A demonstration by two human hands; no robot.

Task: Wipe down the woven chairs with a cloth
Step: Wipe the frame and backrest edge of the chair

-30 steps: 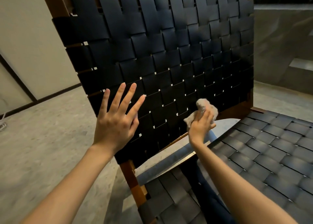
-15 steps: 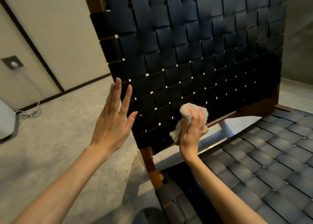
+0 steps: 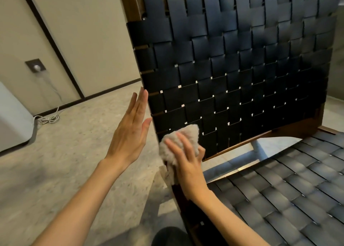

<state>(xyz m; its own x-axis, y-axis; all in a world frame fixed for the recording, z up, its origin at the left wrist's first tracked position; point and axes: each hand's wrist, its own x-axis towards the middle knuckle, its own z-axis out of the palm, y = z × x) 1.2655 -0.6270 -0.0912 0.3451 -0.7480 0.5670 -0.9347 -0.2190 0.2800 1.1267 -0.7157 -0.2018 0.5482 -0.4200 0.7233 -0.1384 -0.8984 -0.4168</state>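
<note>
We have the cloth [image 3: 179, 140] bunched against the lower left corner of the chair back [image 3: 242, 68], on the straps nearest its wooden post [image 3: 128, 3]. Our right hand [image 3: 188, 164] holds it there, fingers spread over the wad and thumb hooked round its side. Our left hand [image 3: 130, 132] is flat and holds nothing, just left of the chair back; whether its fingertips touch the edge we cannot tell. We judge this the wiping of the lowest rows. Next comes a firm stroke along the straps, then the seat [image 3: 297, 190] below the chair back
</note>
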